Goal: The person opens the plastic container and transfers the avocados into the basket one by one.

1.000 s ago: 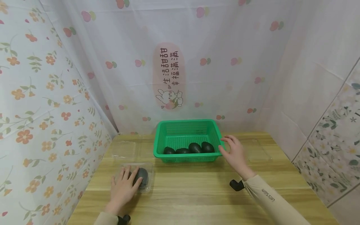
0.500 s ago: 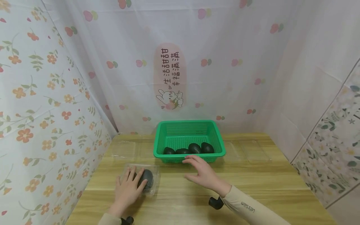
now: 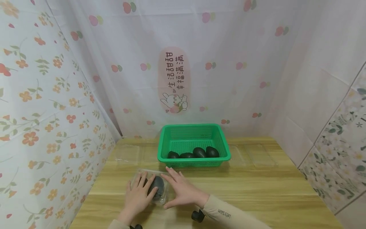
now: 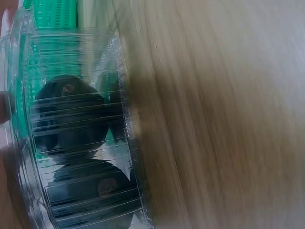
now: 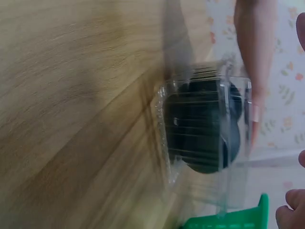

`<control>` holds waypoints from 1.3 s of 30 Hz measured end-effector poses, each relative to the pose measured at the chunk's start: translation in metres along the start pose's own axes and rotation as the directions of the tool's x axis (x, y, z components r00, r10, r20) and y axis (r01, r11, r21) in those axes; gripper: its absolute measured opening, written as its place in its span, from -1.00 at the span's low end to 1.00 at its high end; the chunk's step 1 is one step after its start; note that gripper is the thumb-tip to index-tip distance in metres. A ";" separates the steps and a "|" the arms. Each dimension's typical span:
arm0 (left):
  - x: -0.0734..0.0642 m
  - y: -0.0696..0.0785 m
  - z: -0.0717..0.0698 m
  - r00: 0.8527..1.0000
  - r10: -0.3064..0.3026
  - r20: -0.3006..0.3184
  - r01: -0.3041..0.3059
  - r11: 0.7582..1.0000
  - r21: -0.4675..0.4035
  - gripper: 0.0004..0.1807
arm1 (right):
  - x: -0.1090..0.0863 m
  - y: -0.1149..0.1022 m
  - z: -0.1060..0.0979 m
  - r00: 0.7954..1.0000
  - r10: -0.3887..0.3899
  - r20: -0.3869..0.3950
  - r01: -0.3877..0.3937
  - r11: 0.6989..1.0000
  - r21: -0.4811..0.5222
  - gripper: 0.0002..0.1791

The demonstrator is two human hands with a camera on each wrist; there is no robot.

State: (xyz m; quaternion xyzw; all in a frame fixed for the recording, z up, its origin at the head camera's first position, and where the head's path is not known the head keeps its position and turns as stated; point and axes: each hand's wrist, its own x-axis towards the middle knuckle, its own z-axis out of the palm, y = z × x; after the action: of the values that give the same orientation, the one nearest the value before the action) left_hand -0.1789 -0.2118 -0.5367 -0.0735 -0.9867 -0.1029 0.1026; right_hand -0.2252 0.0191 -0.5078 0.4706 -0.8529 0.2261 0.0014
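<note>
My left hand rests with spread, fairly straight fingers on the lid of a clear plastic clamshell box at the front left of the table. Dark avocados show through it, partly covered by that hand; in the left wrist view the ribbed side wall lies over one avocado and others. My right hand is at the box's right side, thumb and fingers held wide apart, with nothing in its grasp. The right wrist view, blurred, has the box straight ahead and my fingertips at the right edge.
Behind the hands stands a green plastic basket with several avocados along its front side. Clear plastic containers lie at the back left, and more clear plastic at the back right. A printed curtain borders the wooden table.
My right hand has swept left from the basket's right end to the box. My left hand and the box under it have shifted a little to the right.
</note>
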 end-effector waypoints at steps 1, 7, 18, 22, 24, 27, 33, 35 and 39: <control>0.000 0.002 0.001 1.000 0.006 -0.001 -0.006 1.000 -0.003 -0.34 | 0.001 0.000 0.002 1.000 0.000 0.004 0.000 1.000 -0.006 0.23; 0.001 0.012 0.004 0.999 0.034 0.002 -0.034 0.999 -0.004 -0.33 | 0.002 0.001 0.010 1.000 0.001 0.020 0.000 0.999 -0.048 0.25; 0.001 0.035 0.011 0.995 0.098 -0.013 -0.098 0.995 -0.013 -0.35 | -0.001 0.007 0.020 0.998 0.047 0.051 -0.040 0.990 -0.133 0.27; 0.003 0.041 0.011 0.994 0.110 0.011 -0.110 0.994 0.004 -0.34 | -0.003 0.006 0.021 0.998 0.060 0.031 -0.053 0.982 -0.180 0.30; 0.005 0.044 0.010 0.993 0.118 0.021 -0.118 0.993 0.009 -0.33 | -0.005 0.005 0.021 0.998 0.065 0.024 -0.059 0.979 -0.198 0.31; 0.006 0.046 0.011 0.991 0.135 0.023 -0.136 0.991 0.016 -0.34 | -0.009 0.004 0.020 0.997 0.079 0.018 -0.074 0.976 -0.207 0.31; 0.007 0.047 0.015 0.984 0.176 0.002 -0.176 0.984 -0.006 -0.34 | -0.017 0.003 0.019 0.994 0.108 0.006 -0.105 0.975 -0.196 0.28; 0.008 0.045 0.015 0.981 0.193 -0.006 -0.193 0.980 -0.047 -0.35 | -0.019 0.003 0.020 0.993 0.117 -0.002 -0.115 0.974 -0.196 0.27; 0.013 0.040 0.014 0.967 0.256 -0.016 -0.255 0.953 -0.165 -0.39 | -0.025 0.004 0.022 0.989 0.145 -0.009 -0.144 0.970 -0.195 0.24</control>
State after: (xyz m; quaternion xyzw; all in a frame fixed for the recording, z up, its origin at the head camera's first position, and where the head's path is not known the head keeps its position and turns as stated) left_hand -0.1871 -0.1688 -0.5396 -0.2088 -0.9572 -0.1704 0.1056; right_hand -0.2096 0.0321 -0.5348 0.4056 -0.9029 0.1397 0.0289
